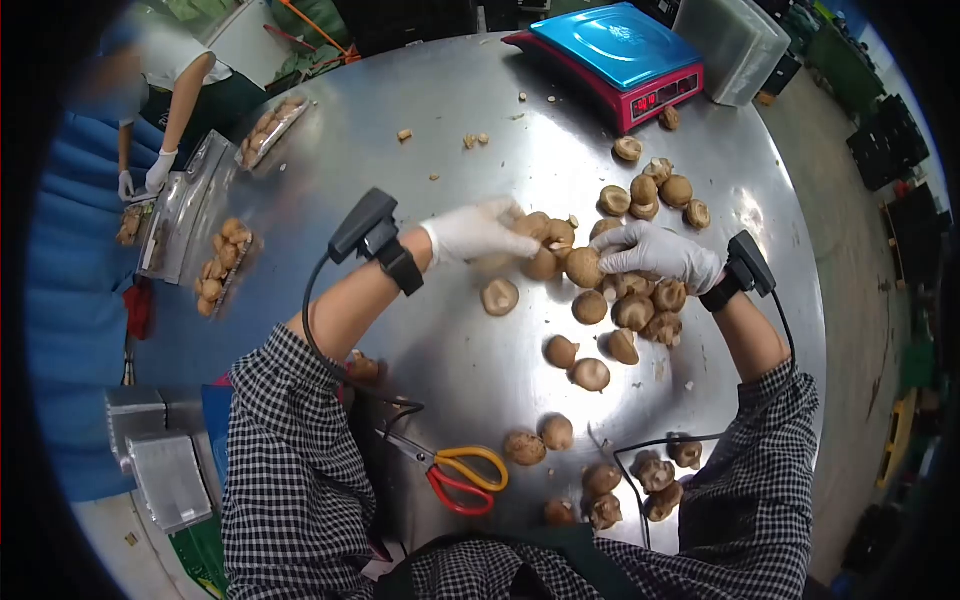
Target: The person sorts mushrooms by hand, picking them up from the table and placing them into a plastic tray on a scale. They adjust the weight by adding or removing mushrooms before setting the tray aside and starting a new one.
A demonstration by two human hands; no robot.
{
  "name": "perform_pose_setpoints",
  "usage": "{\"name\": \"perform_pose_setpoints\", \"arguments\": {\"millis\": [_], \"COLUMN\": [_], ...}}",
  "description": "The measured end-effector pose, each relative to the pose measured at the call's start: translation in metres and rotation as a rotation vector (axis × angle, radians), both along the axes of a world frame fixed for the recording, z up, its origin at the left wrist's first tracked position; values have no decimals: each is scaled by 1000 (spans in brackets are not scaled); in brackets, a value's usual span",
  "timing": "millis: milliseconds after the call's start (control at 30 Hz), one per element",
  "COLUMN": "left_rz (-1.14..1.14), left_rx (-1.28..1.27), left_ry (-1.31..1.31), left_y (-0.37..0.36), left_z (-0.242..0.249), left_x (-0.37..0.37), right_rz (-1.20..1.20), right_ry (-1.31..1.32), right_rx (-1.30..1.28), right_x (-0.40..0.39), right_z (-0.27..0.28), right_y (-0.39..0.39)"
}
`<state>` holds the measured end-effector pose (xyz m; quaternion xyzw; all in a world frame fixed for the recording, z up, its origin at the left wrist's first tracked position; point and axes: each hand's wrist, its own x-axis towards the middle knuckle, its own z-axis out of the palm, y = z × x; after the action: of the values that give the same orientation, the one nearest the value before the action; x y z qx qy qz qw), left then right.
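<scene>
My left hand (482,233), in a white glove and a little blurred, has its thumb and fingers around a brown mushroom (533,226) at the left side of the pile. Thumb and fingertips of my gloved right hand (660,252) pinch a round-capped mushroom (584,267). The two hands face each other over the steel table. Under and around the right hand lie several mushrooms (634,311). A single mushroom (500,296) rests just below my left hand.
Scissors (466,478) with red and yellow handles lie near my body, beside more mushrooms (603,479). A digital scale (618,50) stands at the back, next to clear trays (733,45). At left are packed mushroom trays (225,268) and a gloved co-worker (178,85).
</scene>
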<state>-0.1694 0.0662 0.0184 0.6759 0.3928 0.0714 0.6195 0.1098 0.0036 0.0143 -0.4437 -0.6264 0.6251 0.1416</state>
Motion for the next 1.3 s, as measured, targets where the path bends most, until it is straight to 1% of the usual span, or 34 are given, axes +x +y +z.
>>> {"name": "perform_pose_setpoints", "arguments": {"millis": [67, 100, 133, 200, 233, 267, 333, 367, 400, 433, 467, 500, 533, 567, 600, 667, 700, 733, 800, 833, 900, 933, 967, 1033, 1067, 1100, 1133, 1167, 1200, 1233, 1267, 1300], "left_rz": [-75, -67, -54, 22, 42, 48, 97, 101, 161, 221, 226, 338, 449, 525, 531, 550, 498, 503, 297, 301, 79, -59, -148, -357, -359, -410, -461, -239, -240, -362, -488, -500], "left_rx": [112, 221, 223, 60, 92, 95, 61, 61, 14, -33, -34, -106, -178, -117, -115, 111, 218, 214, 548, 549, 873, 950, 948, 897, 897, 916, 933, 687, 686, 795, 904, 932], "left_ry": [222, 245, 252, 104, 161, 164, -24, -23, -69, -115, -115, -116, -117, -21, -19, 20, 121, 119, 283, 281, 514, 536, 654, 878, 874, 900, 926, 892, 891, 988, 1082, 1093], "left_y": [-24, -34, -40, -53, -59, -64, -72, -72, -73, -74, -72, -68, -64, -60, -54, -44, -40, -38, -33, -30, -25, -20, -17, -13, -10, -7, -3, 9, 5, -3, -8, -10], "left_z": [1, -1, -2, -1, 0, 0, 0, 1, 5, 8, 9, 10, 11, 9, 3, -10, -9, -8, -6, -11, -17, -16, -16, 7, 6, 2, -5, -33, -26, -10, -1, -2], "left_x": [-7, -8, -12, -17, -19, -22, -28, -33, -38, -42, -47, -51, -55, -57, -60, -61, -59, -53, -36, -28, -11, -7, 1, 20, 23, 25, 27, 31, 34, 38, 42, 42], "right_rz": [59, 47, 59, 141, 184, 188, 283, 273, 278, 268, 257, 179, 180, 181, 184, 189, 214, 237, 238, 246, 265, 267, 265, 263, 160, 61, 65, -42, -153, -197, -203, -140], "right_ry": [-280, -308, -301, -608, -648, -644, -840, -809, -805, -875, -944, -946, -941, -952, -962, -979, -986, -993, -977, -986, -1015, -1018, -1027, -1040, -873, -706, -708, -718, -727, -777, -778, -867], "right_rx": [151, 196, 202, 587, 651, 656, 911, 966, 966, 917, 870, 968, 970, 964, 958, 929, 931, 934, 951, 985, 1037, 1037, 1001, 962, 943, 919, 915, 939, 961, 972, 970, 1012], "right_x": [1, -3, -10, -24, -31, -36, -44, -46, -49, -54, -56, -57, -56, -55, -55, -56, -57, -57, -64, -66, -70, -71, -70, -64, -55, -50, -49, -49, -51, -52, -55, -59], "right_z": [-1, -1, -1, 2, 7, 5, -6, -8, -6, -4, -3, -11, -15, -18, -20, -15, -13, -11, -9, -10, -14, -14, -14, -14, -15, -15, -9, 0, 6, 5, 0, -7], "right_y": [-10, -14, -19, -33, -39, -44, -53, -57, -58, -59, -60, -62, -62, -61, -60, -62, -64, -65, -69, -69, -69, -69, -69, -68, -68, -68, -67, -64, -59, -52, -46, -39]}}
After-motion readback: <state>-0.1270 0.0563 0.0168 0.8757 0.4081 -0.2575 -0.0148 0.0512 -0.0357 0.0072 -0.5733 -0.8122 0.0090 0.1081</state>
